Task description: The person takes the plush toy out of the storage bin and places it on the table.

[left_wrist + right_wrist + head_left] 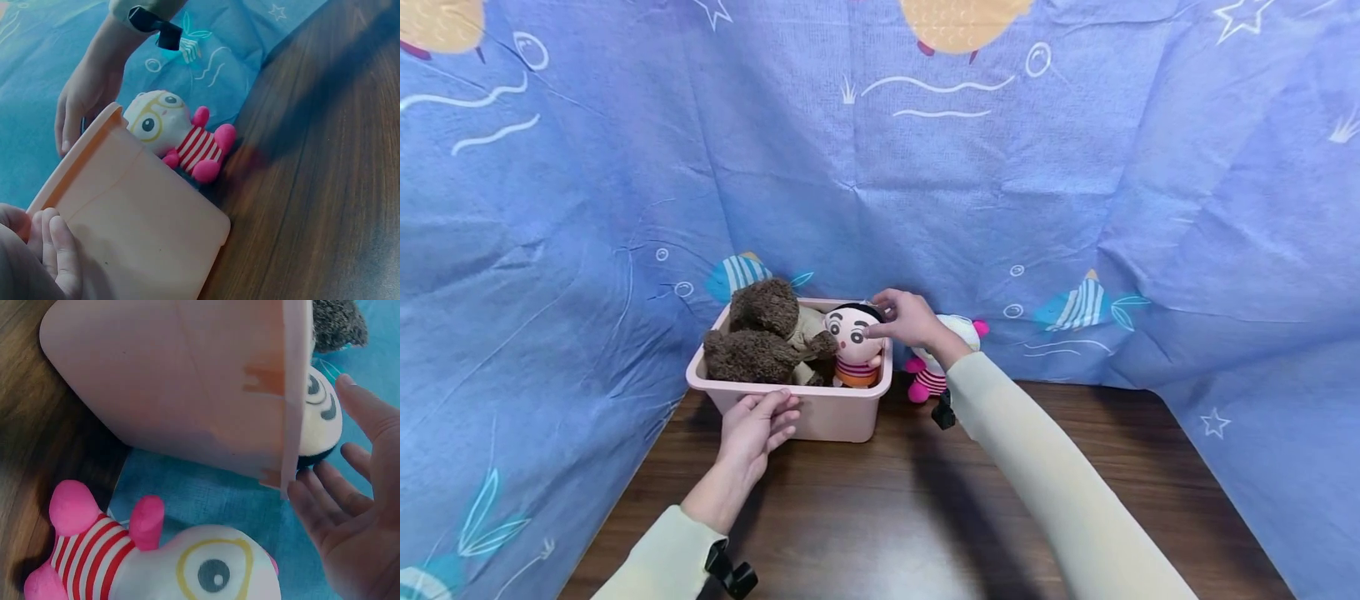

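A pink plastic bin [827, 421] stands on the table and holds a dark brown plush bear [752, 357] and a round-headed doll [853, 329] with black hair, thick eyebrows and a striped top. My left hand [756, 429] pinches the bin's front rim, thumb on top and fingers against the outer wall. At the bin's right end, my right hand [908, 318] is around the doll's head with thumb and fingers spread. In the right wrist view its fingertips [306, 481] are right at the black hair and the rim.
Beside the bin's right end, a white plush toy [153, 119] with yellow glasses, pink limbs and a red-striped body leans near the cloth. Blue sea-print cloth [1000, 208] hangs behind and at both sides of the brown wooden table [865, 517].
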Tool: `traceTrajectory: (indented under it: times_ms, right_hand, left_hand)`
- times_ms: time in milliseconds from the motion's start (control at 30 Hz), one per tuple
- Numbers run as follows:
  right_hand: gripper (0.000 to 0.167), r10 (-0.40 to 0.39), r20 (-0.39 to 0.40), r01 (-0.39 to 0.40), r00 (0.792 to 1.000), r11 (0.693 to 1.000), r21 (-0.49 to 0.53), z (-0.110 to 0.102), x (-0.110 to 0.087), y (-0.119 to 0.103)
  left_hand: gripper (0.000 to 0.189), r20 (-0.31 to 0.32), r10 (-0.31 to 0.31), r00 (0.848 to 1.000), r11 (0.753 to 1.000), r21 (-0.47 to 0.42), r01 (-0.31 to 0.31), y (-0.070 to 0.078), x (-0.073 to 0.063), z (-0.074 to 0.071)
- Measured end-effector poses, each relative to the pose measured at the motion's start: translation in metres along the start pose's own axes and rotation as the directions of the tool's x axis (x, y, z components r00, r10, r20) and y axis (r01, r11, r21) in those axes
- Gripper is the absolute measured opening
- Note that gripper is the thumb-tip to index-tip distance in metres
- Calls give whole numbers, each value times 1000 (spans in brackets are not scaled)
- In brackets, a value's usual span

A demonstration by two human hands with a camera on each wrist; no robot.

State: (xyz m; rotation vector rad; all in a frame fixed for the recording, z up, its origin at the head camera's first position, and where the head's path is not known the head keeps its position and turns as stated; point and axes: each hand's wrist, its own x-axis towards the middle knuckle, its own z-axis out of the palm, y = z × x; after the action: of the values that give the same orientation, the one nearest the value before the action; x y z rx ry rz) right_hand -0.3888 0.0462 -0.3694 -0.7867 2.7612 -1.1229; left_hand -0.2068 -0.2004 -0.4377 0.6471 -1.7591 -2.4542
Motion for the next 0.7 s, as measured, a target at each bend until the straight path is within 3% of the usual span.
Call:
traceTrajectory:
  times_ms: [400, 700]
  right_hand:
    - [60, 49, -74, -61, 996, 983, -172, 19, 14, -9]
    - [46, 6, -119, -18, 993, 995, -100, 19, 12, -5]
  left_hand:
    - [21, -11, 1, 1000, 1000, -7, -1, 0, 2, -1]
    - [20, -8, 0, 1000, 1000, -6, 0, -1, 3, 1]
